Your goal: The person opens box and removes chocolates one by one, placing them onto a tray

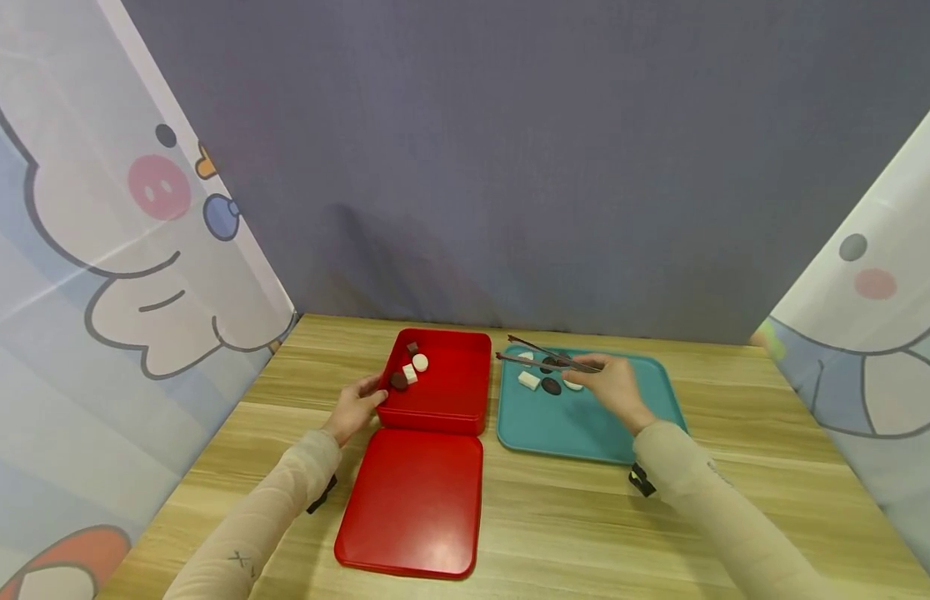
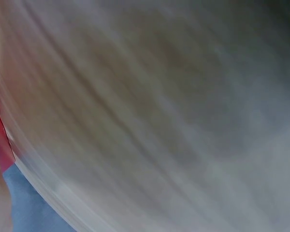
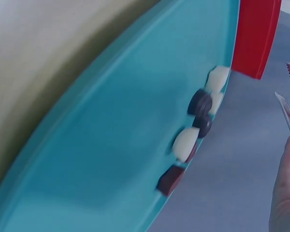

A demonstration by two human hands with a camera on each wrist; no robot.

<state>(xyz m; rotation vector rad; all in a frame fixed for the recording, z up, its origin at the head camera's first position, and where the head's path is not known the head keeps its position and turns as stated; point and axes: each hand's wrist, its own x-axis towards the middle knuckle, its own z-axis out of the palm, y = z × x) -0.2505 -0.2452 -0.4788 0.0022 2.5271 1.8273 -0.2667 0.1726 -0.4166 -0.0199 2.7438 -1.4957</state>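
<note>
Wooden table (image 1: 555,517), person seated at near edge, both forearms in beige sleeves.

Right hand (image 1: 613,385) over the teal tray (image 1: 585,429), fingers curled round a pair of metal tongs (image 1: 543,357). Tong tips point left toward the red box (image 1: 442,392), slightly parted, holding nothing. They hover above the tray's far left corner.

On the tray, below the tongs: a white rectangular piece (image 1: 528,381), a dark oval piece (image 1: 551,387), more pieces partly hidden by the hand. Right wrist view shows the same cluster from low angle: white pieces (image 3: 186,143), dark round ones (image 3: 199,101), one brown block (image 3: 170,178), all close together near the tray's edge (blurred, count uncertain).

Left hand (image 1: 356,407) rests on the red box's near left corner, fingers relaxed against the wall, not wrapped round it. Inside the box, far left corner: small brown square (image 1: 412,347), white round piece (image 1: 420,362), white block (image 1: 410,374), dark round piece (image 1: 398,381).

Red lid (image 1: 412,504) lies flat on the table, touching the box's near side.

Left wrist view: motion blur, only a red sliver at left edge.
</note>
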